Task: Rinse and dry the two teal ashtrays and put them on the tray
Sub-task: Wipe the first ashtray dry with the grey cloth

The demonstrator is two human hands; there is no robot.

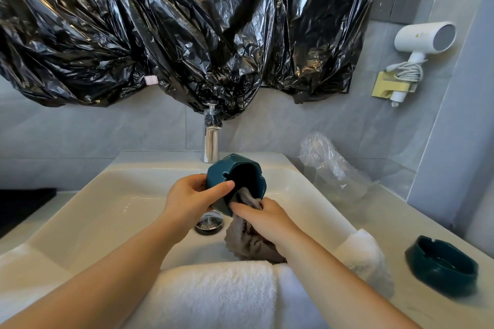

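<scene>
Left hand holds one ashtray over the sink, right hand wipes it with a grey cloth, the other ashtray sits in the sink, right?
No: the head view shows the other ashtray on the counter, right of the sink; the rest holds.

Over the sink (112,195), the left hand (191,200) grips 1 teal ashtray (227,172) tilted on its side; the right hand (263,218) presses a grey cloth (247,242) into it. Another ashtray (442,266) sits on the counter (417,304) at right.

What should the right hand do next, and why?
Probably sweep the grey cloth round the bowl of the held ashtray: the left hand grips it tilted over the sink, and the right hand has the cloth pressed in only at the lower edge.
</scene>
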